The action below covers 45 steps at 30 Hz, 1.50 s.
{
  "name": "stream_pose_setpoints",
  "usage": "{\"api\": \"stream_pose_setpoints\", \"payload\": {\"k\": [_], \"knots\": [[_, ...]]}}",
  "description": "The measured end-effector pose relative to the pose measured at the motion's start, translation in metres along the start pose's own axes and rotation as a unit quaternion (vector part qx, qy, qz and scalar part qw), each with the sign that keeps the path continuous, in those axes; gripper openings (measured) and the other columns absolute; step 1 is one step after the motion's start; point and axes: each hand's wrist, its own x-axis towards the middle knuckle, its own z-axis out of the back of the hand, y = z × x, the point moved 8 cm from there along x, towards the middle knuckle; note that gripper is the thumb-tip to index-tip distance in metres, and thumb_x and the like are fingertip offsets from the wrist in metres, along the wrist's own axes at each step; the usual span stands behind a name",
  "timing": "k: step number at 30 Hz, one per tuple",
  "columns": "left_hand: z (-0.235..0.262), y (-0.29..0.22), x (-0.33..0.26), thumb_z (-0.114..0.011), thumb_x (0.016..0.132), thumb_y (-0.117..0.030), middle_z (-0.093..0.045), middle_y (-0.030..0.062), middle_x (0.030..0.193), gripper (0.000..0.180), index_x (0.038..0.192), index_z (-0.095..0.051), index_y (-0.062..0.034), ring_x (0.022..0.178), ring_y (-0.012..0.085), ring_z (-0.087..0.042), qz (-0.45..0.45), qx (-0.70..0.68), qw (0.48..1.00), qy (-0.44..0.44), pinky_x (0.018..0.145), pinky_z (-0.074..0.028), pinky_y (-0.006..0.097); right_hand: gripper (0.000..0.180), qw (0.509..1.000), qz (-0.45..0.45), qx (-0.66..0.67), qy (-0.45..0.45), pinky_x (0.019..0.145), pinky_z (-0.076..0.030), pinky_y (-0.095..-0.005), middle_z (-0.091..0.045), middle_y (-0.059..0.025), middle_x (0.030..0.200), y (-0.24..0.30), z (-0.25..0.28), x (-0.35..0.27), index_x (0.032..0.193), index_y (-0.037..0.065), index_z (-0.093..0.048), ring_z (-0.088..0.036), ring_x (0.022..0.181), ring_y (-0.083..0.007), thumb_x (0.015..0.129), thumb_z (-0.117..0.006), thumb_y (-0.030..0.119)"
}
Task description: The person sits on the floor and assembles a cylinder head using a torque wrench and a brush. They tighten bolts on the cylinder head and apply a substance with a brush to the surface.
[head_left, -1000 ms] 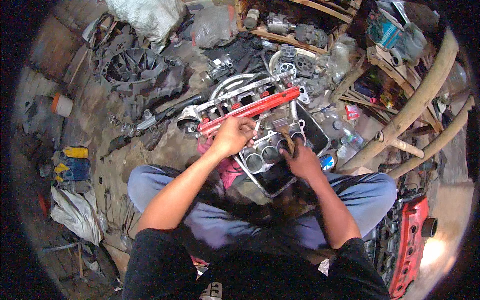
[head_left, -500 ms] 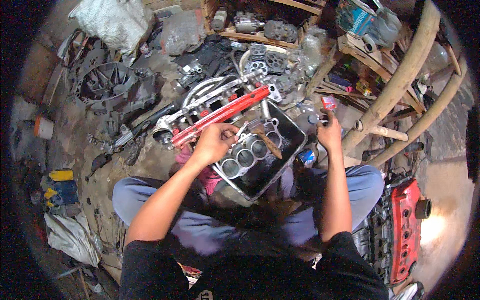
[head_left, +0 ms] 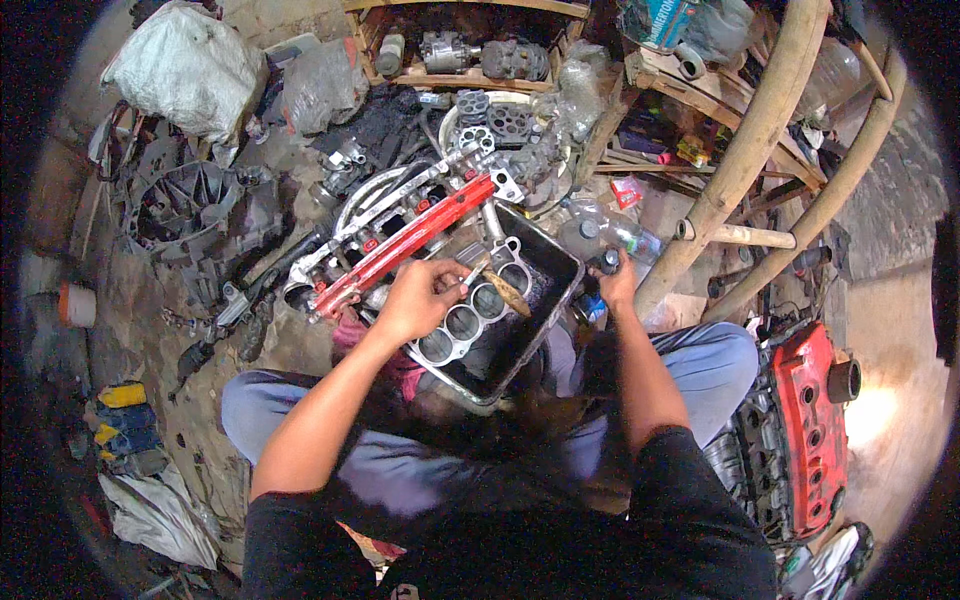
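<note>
left hand [head_left: 415, 300]: closed around a brush [head_left: 497, 285], fingers wrapped on its handle, bristle end lying over the gasket [head_left: 470, 320]
right hand [head_left: 615, 280]: curled around a small dark bottle [head_left: 606, 262] just right of the tray [head_left: 560, 262]; grip looks closed, though the fingertips are hidden
gasket: pale metal plate with a row of round holes, lying in the tray, one end near the left hand
gasket handling: judged thin, light and stiff but easy to bend; likely oily and slick; best held by the outer edge with both hands, not by the narrow bridges between holes
tray: dark, rectangular, tilted on the person's lap; probably slippery inside
red rail [head_left: 405, 255]: long, just left of the tray, on a grey manifold [head_left: 370, 215]
clear bottle [head_left: 610, 230]: plastic, lying just beyond the tray's right corner
red packet [head_left: 627, 190]: small, farther beyond the tray
yellow-blue pack [head_left: 120, 420]: far left of the tray, on the floor
white sack [head_left: 185, 70]: far beyond the tray, to the left
red cover [head_left: 815, 440]: on an engine, well right of the tray
</note>
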Motion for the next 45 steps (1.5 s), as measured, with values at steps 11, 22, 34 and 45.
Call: {"api": "stream_pose_setpoints", "payload": {"k": [11, 22, 34, 45], "knots": [[0.019, -0.022, 0.009, -0.073, 0.085, -0.012, -0.073, 0.0088, 0.085, 0.025, 0.108, -0.073, -0.0017, 0.076, 0.0150, -0.064, 0.016, 0.005, 1.000, -0.005, 0.074, -0.051, 0.033, 0.071, 0.977, -0.005, 0.135, -0.165, 0.105, -0.045, -0.0429, -0.062, -0.0246, 0.130, -0.012, 0.048, -0.010, 0.134, -0.006, -0.053, -0.060, 0.122, -0.0350, 0.074, -0.086, 0.015], [0.154, -0.042, -0.028, -0.067, 0.090, -0.006, -0.071, 0.0050, 0.081, 0.025, 0.113, -0.070, 0.0037, 0.076, 0.0093, -0.063, 0.027, -0.089, 0.980, -0.175, 0.071, -0.050, 0.028, 0.059, 0.844, 0.214, 0.150, -0.468, 0.103, -0.043, -0.0451, -0.054, -0.0193, 0.134, 0.217, 0.314, -0.092, 0.135, 0.000, -0.053, -0.054, 0.117, -0.0301, 0.091, -0.073, 0.034], [0.216, -0.010, -0.077, -0.065, 0.093, -0.008, -0.071, 0.0053, 0.083, 0.024, 0.113, -0.070, 0.0029, 0.073, 0.0100, -0.063, 0.061, -0.051, 0.955, -0.287, 0.065, -0.050, 0.027, 0.065, 0.889, 0.432, 0.133, 0.079, 0.111, -0.040, -0.0401, -0.057, -0.0155, 0.142, 0.409, 0.201, -0.014, 0.140, 0.005, -0.055, -0.052, 0.131, -0.0251, 0.085, -0.080, 0.027], [0.222, 0.003, -0.076, -0.065, 0.095, -0.018, -0.070, 0.0043, 0.085, 0.028, 0.115, -0.071, 0.0012, 0.079, 0.0100, -0.062, 0.104, -0.095, 0.947, -0.287, 0.074, -0.049, 0.026, 0.064, 0.721, 0.525, -0.154, 0.424, 0.105, -0.046, -0.0442, -0.064, -0.0224, 0.127, 0.435, 0.008, -0.044, 0.135, 0.004, -0.059, -0.060, 0.120, -0.0375, 0.084, -0.077, 0.039]]}}
